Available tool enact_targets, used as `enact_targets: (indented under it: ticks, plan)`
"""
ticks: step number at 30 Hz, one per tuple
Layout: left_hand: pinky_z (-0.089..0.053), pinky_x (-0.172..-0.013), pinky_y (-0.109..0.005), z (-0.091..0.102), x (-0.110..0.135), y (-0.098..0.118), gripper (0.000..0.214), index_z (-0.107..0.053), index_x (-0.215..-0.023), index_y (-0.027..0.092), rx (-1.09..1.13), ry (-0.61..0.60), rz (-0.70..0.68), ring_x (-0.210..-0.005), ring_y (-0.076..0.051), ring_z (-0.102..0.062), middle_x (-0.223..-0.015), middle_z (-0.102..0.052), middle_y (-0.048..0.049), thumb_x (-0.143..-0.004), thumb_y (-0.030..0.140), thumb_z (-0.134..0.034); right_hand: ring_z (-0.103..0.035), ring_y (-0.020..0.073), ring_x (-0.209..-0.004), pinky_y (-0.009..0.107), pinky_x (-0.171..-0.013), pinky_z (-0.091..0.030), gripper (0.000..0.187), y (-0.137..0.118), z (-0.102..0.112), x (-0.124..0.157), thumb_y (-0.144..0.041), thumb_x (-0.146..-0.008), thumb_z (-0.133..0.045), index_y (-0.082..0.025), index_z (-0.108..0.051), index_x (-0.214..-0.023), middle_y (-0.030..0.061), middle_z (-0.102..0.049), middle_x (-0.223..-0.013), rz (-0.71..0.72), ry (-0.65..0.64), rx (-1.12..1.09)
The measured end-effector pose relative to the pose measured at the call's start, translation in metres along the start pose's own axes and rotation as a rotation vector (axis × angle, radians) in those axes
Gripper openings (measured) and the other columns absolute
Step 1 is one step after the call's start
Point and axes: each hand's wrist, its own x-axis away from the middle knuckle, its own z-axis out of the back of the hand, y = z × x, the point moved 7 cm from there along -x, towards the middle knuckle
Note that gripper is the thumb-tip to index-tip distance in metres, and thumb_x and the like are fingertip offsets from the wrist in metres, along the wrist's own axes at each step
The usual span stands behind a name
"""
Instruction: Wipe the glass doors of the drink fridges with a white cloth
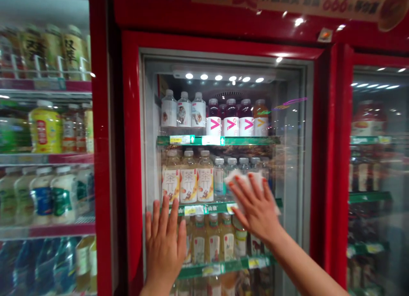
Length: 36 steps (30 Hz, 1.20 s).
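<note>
My left hand (166, 240) lies flat with fingers spread, near the lower left of the glass door (289, 129), and appears to touch the pane. It holds nothing. Pressed under the outstretched fingers of my right hand (255, 202) is a white cloth (232, 176), held against the glass to the right of the middle. The cloth's edges show around the fingertips and beside the palm; whether it is fabric or paper I cannot tell. Behind the pane, white-labelled tea bottles (188, 183) stand on the middle shelf.
A red frame (132, 159) surrounds the door. Shelves of bottled drinks (44, 129) are at the left, and another glass-fronted fridge (370, 168) stands at the right. Pink-lettered bottles (230, 123) fill part of the upper shelf. A printed banner (287, 4) runs along the top.
</note>
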Motion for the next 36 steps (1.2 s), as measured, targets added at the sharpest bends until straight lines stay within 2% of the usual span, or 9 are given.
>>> enact_targets:
  ticks: [3, 5, 10, 12, 18, 24, 27, 31, 36]
  plan:
    - [-0.007, -0.145, -0.053, -0.010, 0.033, 0.005, 0.085, -0.016, -0.177, 0.029, -0.019, -0.001, 0.054, -0.174, -0.026, -0.010, -0.185, -0.017, -0.0038, -0.103, 0.024, -0.059, -0.009, 0.0375, -0.171, 0.079, -0.136, -0.017, 0.071, 0.089, 0.014, 0.029, -0.050, -0.111, -0.030, -0.041, -0.005, -0.177, -0.0026, -0.012, -0.184, -0.576, 0.162, 0.010]
    - [-0.008, -0.144, -0.059, -0.015, 0.046, 0.008, 0.088, -0.014, -0.177, 0.029, -0.039, 0.019, 0.093, -0.174, -0.028, -0.010, -0.185, -0.014, -0.0049, -0.103, 0.025, -0.061, -0.005, 0.0400, -0.171, 0.085, -0.132, -0.016, 0.072, 0.083, 0.011, 0.035, -0.048, -0.111, -0.026, -0.035, -0.002, -0.177, 0.0023, -0.007, -0.184, -0.749, 0.209, 0.003]
    - [-0.014, -0.143, -0.062, -0.020, 0.055, 0.007, 0.088, -0.018, -0.177, 0.031, -0.042, 0.022, 0.085, -0.173, -0.030, -0.016, -0.185, -0.019, -0.0051, -0.101, 0.024, -0.062, -0.009, 0.0279, -0.172, 0.067, -0.140, -0.008, 0.075, -0.080, -0.023, 0.080, -0.046, -0.099, -0.050, -0.042, -0.035, -0.172, -0.0099, -0.036, -0.174, -0.071, 0.098, 0.084]
    - [-0.016, -0.143, -0.062, -0.020, 0.058, 0.004, 0.088, -0.021, -0.177, 0.032, -0.028, 0.031, 0.076, -0.172, -0.032, -0.020, -0.184, -0.021, -0.0046, -0.100, 0.024, -0.063, -0.015, 0.0221, -0.171, 0.054, -0.142, -0.007, 0.069, -0.097, -0.033, 0.129, -0.053, -0.094, -0.053, -0.057, -0.045, -0.162, -0.0237, -0.039, -0.169, 0.145, 0.044, 0.127]
    - [-0.017, -0.142, -0.067, -0.023, 0.063, 0.004, 0.091, -0.018, -0.177, 0.036, -0.031, 0.040, 0.105, -0.172, -0.033, -0.019, -0.185, -0.019, -0.0012, -0.098, 0.025, -0.064, -0.007, 0.0388, -0.168, 0.091, -0.127, -0.021, 0.084, 0.027, -0.023, 0.159, -0.040, -0.100, -0.035, -0.038, 0.000, -0.176, -0.0036, -0.005, -0.182, -0.828, 0.230, 0.017]
    - [-0.017, -0.143, -0.059, -0.009, 0.063, 0.002, 0.086, -0.023, -0.176, 0.035, 0.011, 0.013, 0.038, -0.172, -0.030, -0.021, -0.185, -0.022, -0.0004, -0.099, 0.021, -0.060, -0.017, 0.0206, -0.170, 0.050, -0.138, -0.021, 0.062, -0.140, -0.034, 0.104, -0.060, -0.071, -0.044, -0.074, -0.067, -0.126, -0.0370, -0.052, -0.146, 0.003, 0.179, 0.175]
    - [-0.014, -0.144, -0.054, -0.009, 0.093, -0.001, 0.088, -0.023, -0.176, 0.034, 0.003, -0.065, 0.021, -0.173, -0.028, -0.018, -0.185, -0.021, -0.0003, -0.098, 0.021, -0.061, -0.018, 0.0182, -0.168, 0.042, -0.137, -0.019, 0.082, -0.103, -0.019, 0.143, -0.052, -0.067, -0.050, -0.064, -0.058, -0.148, -0.0295, -0.046, -0.156, -0.076, 0.188, 0.181]
    - [-0.011, -0.143, -0.063, -0.023, 0.148, -0.003, 0.095, -0.016, -0.177, 0.033, -0.036, -0.086, 0.117, -0.173, -0.033, -0.011, -0.186, -0.014, -0.0033, -0.095, 0.022, -0.063, -0.004, 0.0297, -0.168, 0.075, -0.133, -0.017, 0.101, -0.008, -0.010, 0.169, -0.041, -0.084, -0.045, -0.028, -0.003, -0.176, -0.0031, -0.007, -0.179, -0.566, 0.247, 0.165]
    - [-0.010, -0.140, -0.069, -0.038, 0.180, -0.007, 0.099, -0.014, -0.178, 0.033, -0.054, -0.070, 0.150, -0.173, -0.036, -0.009, -0.187, -0.010, -0.0053, -0.093, 0.023, -0.065, -0.014, 0.0260, -0.170, 0.064, -0.140, -0.010, 0.089, -0.106, -0.039, 0.142, -0.049, -0.069, -0.048, -0.071, -0.038, -0.154, -0.0329, -0.042, -0.158, -0.188, 0.220, 0.144]
